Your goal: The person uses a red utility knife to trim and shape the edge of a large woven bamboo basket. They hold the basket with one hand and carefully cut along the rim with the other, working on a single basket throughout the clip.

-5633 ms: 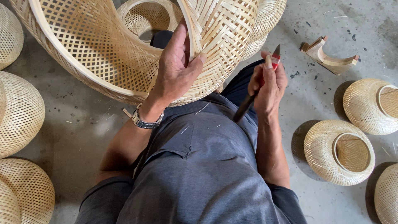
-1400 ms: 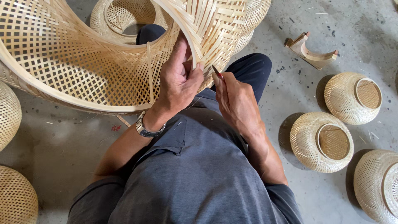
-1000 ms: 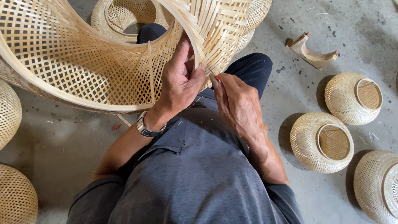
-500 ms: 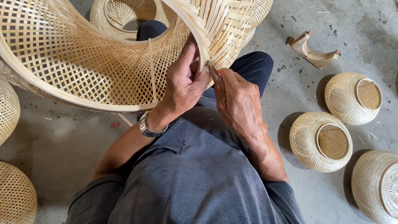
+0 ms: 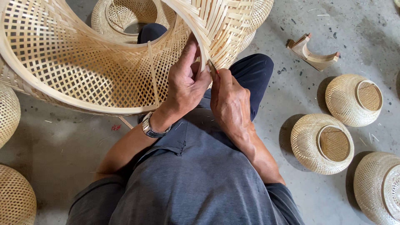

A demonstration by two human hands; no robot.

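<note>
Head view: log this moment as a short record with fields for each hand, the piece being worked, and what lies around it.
left hand: left hand grips the rim of the woven bamboo shade, thumb on its edge
right hand: right hand closed on a thin tool, its tip at the same rim
wrist: wristwatch on the left arm
work piece: large open-weave shade, tilted over the lap
floor, right: three small woven baskets, nearest one; a curved wooden block
floor, left: more woven baskets, partly cut off
</note>
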